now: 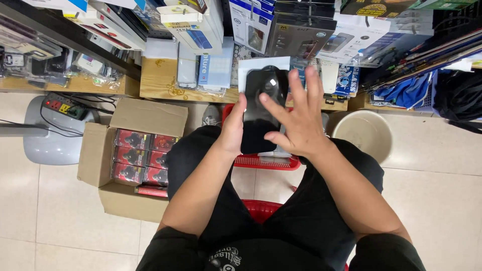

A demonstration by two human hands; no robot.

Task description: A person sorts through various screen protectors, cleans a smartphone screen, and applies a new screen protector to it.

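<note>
My left hand (232, 131) grips the left edge of a black smartphone (261, 108), held upright above my lap with its glossy screen facing me. My right hand (296, 118) lies over the phone's right side with fingers spread, fingertips touching the screen. A white sheet or box (251, 65) shows just behind the phone's top edge. Below the phone sits a red plastic basket (266, 161) between my knees.
An open cardboard box (100, 150) of red packaged items stands on the floor at left. A beige bucket (364, 133) is at right. Wooden shelves (155, 75) ahead hold boxed phone accessories. A power strip (63, 106) rests on a grey stool at far left.
</note>
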